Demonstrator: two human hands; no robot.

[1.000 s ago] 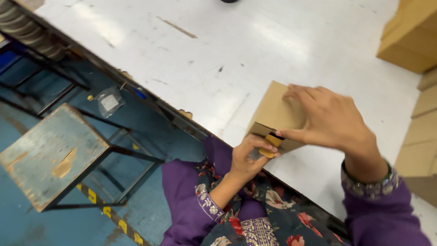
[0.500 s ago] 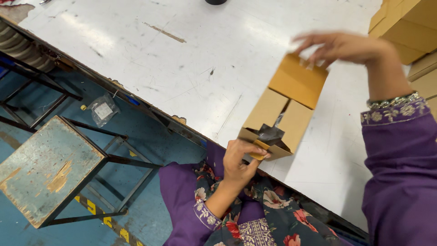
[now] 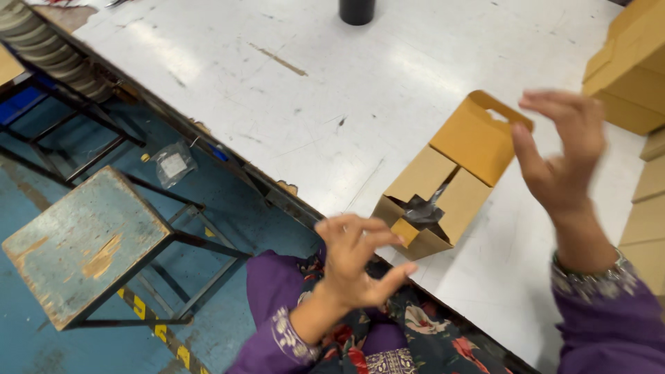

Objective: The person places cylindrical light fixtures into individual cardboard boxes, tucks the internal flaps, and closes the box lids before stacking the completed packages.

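Open cardboard box (image 3: 443, 201) on white surface (image 3: 228, 90), left hand (image 3: 357, 260) at its 7 o'clock — fingers spread, empty; right hand (image 3: 561, 156) at 3 o'clock — open, empty.

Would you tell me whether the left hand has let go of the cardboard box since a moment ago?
Yes. The left hand has come off the cardboard box and drawn back over the table edge, fingers spread.

A matt brown cardboard box (image 3: 450, 187) lies on a white table (image 3: 228, 97) whose smooth, faintly glossy top is scratched and stained. Something black and shiny like plastic film shows inside the box. Nearby, a metal-framed stool (image 3: 83, 242) has worn, chipped blue paint.
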